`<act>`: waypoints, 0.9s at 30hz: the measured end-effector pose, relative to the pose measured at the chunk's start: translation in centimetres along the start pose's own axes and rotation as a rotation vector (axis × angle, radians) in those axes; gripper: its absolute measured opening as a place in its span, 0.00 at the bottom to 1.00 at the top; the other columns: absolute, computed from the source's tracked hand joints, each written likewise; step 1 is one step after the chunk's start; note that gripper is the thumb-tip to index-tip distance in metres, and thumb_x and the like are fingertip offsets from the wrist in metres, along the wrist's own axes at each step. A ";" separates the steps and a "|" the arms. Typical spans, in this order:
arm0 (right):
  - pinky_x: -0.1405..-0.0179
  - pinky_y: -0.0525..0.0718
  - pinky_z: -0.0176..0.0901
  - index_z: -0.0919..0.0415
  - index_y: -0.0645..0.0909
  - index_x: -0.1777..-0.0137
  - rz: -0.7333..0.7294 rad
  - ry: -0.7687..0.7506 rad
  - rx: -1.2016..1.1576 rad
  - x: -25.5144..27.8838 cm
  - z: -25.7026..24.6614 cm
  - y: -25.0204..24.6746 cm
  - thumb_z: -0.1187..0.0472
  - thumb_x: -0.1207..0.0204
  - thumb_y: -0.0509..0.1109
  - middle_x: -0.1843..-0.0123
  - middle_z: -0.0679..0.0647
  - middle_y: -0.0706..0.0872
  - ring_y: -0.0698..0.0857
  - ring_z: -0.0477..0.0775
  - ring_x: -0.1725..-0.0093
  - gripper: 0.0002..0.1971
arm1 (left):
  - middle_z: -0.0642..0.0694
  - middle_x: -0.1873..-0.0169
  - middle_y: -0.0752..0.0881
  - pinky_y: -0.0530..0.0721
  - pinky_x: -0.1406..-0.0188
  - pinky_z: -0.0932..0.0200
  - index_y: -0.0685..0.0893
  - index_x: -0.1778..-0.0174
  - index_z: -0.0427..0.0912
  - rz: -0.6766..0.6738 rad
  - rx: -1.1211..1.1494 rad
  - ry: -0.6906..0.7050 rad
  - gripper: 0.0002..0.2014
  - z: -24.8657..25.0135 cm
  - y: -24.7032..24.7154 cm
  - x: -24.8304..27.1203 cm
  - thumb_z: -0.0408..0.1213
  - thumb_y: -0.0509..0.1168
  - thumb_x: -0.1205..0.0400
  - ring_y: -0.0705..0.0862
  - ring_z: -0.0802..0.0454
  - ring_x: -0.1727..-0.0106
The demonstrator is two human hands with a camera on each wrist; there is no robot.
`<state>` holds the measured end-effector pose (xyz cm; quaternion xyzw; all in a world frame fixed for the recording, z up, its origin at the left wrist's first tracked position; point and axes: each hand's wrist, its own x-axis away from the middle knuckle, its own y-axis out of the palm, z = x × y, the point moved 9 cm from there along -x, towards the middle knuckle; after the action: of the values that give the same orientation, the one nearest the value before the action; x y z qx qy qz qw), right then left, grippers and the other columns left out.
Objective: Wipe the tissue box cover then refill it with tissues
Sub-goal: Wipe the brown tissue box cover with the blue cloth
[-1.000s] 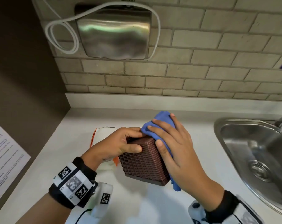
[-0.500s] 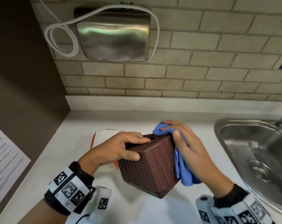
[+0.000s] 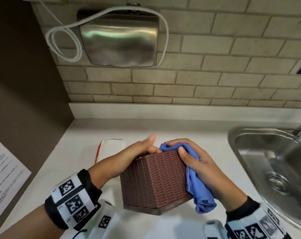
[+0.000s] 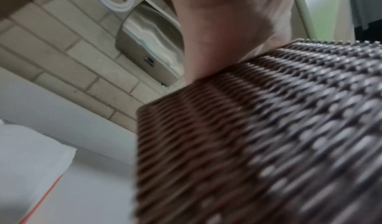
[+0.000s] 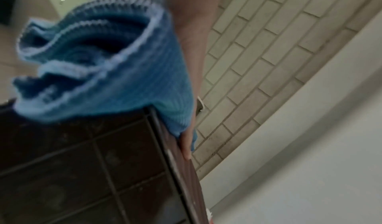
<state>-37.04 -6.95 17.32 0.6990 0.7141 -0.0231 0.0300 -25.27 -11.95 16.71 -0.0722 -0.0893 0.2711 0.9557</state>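
Head view looks down on the cover [image 3: 153,180]; both wrist views sit close beneath it, sharing the brick wall [image 4: 62,36]

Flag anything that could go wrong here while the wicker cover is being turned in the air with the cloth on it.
The tissue box cover is tilted off the counter. The left hand looks to have its thumb lifted, so its grip seems loose and the cover could drop. The right hand holds the blue cloth against it; the hanging tail could snag the weave. The sink lies close on the right.
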 end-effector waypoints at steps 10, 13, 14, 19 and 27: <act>0.23 0.68 0.40 0.53 0.84 0.37 0.153 -0.255 0.349 1.3 -0.2 -0.9 0.61 0.16 0.59 0.30 0.43 0.81 0.73 0.42 0.24 0.15 | 0.45 0.40 0.82 0.81 0.42 0.64 0.85 0.43 0.38 -0.130 -0.154 -0.053 0.14 -2.2 -1.1 0.7 0.30 0.71 0.25 0.82 0.54 0.39; 0.23 0.65 0.34 0.50 0.78 0.29 0.210 -0.285 0.416 2.1 -0.4 0.1 0.57 0.17 0.60 0.25 0.39 0.75 0.67 0.37 0.22 0.18 | 0.46 0.51 0.77 0.75 0.58 0.74 0.84 0.59 0.42 0.071 -0.046 -0.011 0.16 -2.2 -2.4 0.3 0.41 0.67 0.41 0.80 0.65 0.54; 0.22 0.62 0.29 0.49 0.75 0.26 0.189 -0.310 0.469 2.5 -0.7 1.4 0.55 0.17 0.60 0.22 0.37 0.71 0.64 0.36 0.20 0.19 | 0.48 0.56 0.76 0.74 0.60 0.73 0.82 0.64 0.44 0.154 -0.014 0.006 0.14 -2.2 -2.6 0.3 0.48 0.68 0.41 0.79 0.65 0.58; 0.17 0.49 0.42 0.46 0.64 0.20 0.034 -0.425 0.665 3.9 -1.1 5.2 0.45 0.16 0.52 0.16 0.37 0.58 0.51 0.44 0.15 0.25 | 0.47 0.73 0.76 0.71 0.64 0.56 0.78 0.72 0.34 0.460 -0.229 0.195 0.44 -1.7 -3.3 1.0 0.80 0.54 0.34 0.74 0.55 0.69; 0.15 0.48 0.60 0.35 0.56 0.19 0.121 -0.197 0.631 1.4 0.0 0.8 0.34 0.21 0.46 0.16 0.30 0.51 0.43 0.36 0.16 0.29 | 0.21 0.70 0.78 0.81 0.56 0.37 0.76 0.70 0.20 0.596 -0.094 0.246 0.50 -1.4 -3.7 1.4 0.76 0.51 0.26 0.80 0.26 0.65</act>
<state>-36.26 -5.54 17.23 0.7092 0.6228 -0.3086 -0.1178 -21.98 -14.47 16.20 -0.1714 0.0393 0.5238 0.8335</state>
